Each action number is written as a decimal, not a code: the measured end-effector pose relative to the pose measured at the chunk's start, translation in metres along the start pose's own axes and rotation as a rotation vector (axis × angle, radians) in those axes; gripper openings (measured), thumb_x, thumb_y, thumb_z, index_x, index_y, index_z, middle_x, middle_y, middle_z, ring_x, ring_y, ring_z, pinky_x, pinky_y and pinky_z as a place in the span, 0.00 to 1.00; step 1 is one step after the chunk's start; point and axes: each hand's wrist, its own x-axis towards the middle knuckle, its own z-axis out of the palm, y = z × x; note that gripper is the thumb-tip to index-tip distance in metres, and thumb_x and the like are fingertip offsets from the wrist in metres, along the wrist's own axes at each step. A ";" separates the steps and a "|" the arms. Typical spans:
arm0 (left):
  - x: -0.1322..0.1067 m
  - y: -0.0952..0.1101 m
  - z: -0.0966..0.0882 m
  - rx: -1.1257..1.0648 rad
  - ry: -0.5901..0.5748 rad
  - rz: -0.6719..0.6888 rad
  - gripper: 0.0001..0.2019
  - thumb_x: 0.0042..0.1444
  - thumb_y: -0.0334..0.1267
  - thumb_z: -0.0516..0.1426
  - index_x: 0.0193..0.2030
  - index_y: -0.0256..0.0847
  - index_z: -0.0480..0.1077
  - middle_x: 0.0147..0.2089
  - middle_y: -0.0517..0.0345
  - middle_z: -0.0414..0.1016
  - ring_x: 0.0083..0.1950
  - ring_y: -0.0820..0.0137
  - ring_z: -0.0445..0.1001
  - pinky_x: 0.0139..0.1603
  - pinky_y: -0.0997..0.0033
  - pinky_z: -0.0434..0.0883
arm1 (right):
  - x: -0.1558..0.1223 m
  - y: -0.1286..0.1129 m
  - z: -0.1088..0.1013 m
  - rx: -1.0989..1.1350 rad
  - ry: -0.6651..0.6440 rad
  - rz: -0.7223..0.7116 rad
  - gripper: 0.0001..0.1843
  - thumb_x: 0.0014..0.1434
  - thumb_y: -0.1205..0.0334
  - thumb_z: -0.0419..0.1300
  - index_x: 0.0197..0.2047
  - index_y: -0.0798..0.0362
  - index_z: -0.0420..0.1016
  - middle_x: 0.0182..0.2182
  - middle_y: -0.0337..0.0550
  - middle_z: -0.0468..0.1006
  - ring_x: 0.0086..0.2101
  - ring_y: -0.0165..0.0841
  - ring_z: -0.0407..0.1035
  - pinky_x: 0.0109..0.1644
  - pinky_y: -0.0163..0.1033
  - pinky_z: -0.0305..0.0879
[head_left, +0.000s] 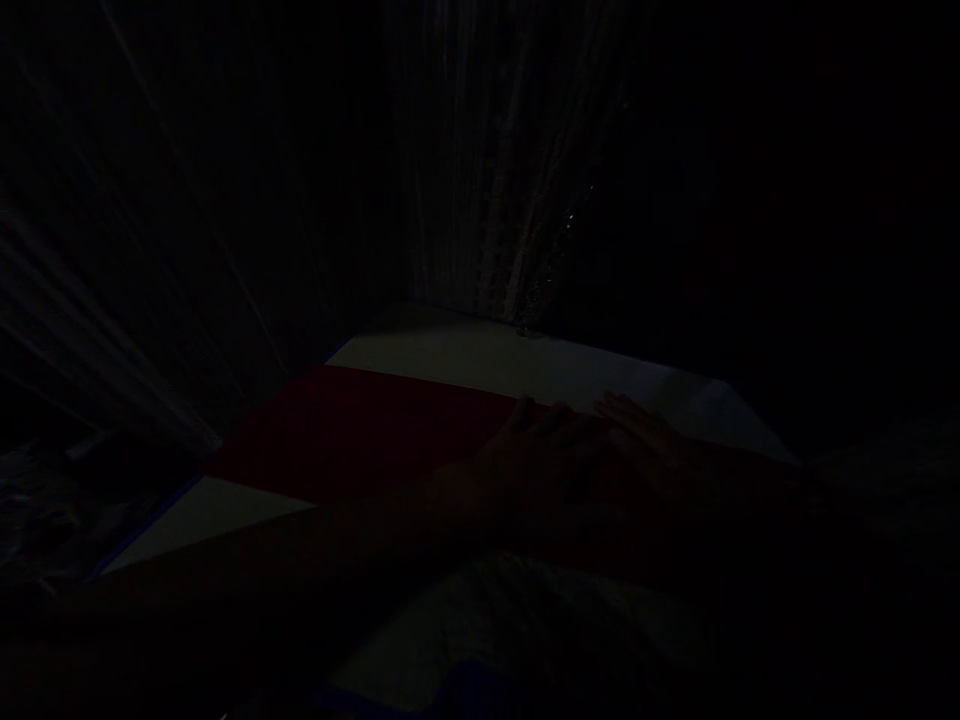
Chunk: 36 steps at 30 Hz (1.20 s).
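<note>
In near darkness, a red strip (360, 425) lies across a pale, blue-edged panel (450, 345). The person's left hand (536, 455), fingers slightly spread, and right hand (649, 440), fingers extended close together, lie on or just over the strip, neither visibly gripping. Their flat pose suggests steadying it; contact is too dark to confirm.

Two hands (536, 455) (651, 438); one red sheet (375, 425); one pale surface (435, 350).

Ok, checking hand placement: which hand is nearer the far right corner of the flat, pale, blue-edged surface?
Right. The right hand is left of that corner, toward the camera; the left hand is farther left.
</note>
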 end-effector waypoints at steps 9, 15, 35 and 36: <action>0.003 -0.004 0.003 -0.005 -0.003 0.009 0.45 0.70 0.69 0.47 0.82 0.39 0.47 0.84 0.46 0.42 0.84 0.44 0.38 0.80 0.29 0.34 | 0.001 -0.001 0.000 0.018 0.009 -0.002 0.31 0.72 0.40 0.46 0.70 0.44 0.69 0.76 0.45 0.61 0.76 0.44 0.49 0.81 0.65 0.41; 0.003 -0.004 0.003 0.006 -0.008 0.007 0.45 0.71 0.68 0.47 0.83 0.40 0.46 0.84 0.47 0.41 0.84 0.43 0.38 0.79 0.28 0.34 | 0.002 0.002 0.001 0.002 0.009 -0.010 0.31 0.72 0.41 0.46 0.69 0.45 0.70 0.75 0.48 0.62 0.75 0.46 0.52 0.80 0.67 0.44; 0.001 -0.004 0.003 0.012 0.002 0.012 0.44 0.71 0.68 0.47 0.82 0.39 0.48 0.84 0.45 0.43 0.84 0.43 0.40 0.79 0.27 0.36 | 0.000 -0.005 -0.001 0.043 0.024 -0.012 0.32 0.71 0.39 0.46 0.69 0.46 0.70 0.75 0.48 0.61 0.75 0.44 0.52 0.80 0.64 0.45; 0.001 -0.005 0.003 0.015 0.007 0.014 0.44 0.71 0.68 0.47 0.82 0.39 0.48 0.84 0.46 0.43 0.84 0.43 0.40 0.79 0.28 0.36 | 0.000 -0.006 -0.002 0.042 0.019 -0.010 0.33 0.71 0.38 0.47 0.69 0.46 0.70 0.75 0.49 0.61 0.75 0.45 0.52 0.80 0.65 0.44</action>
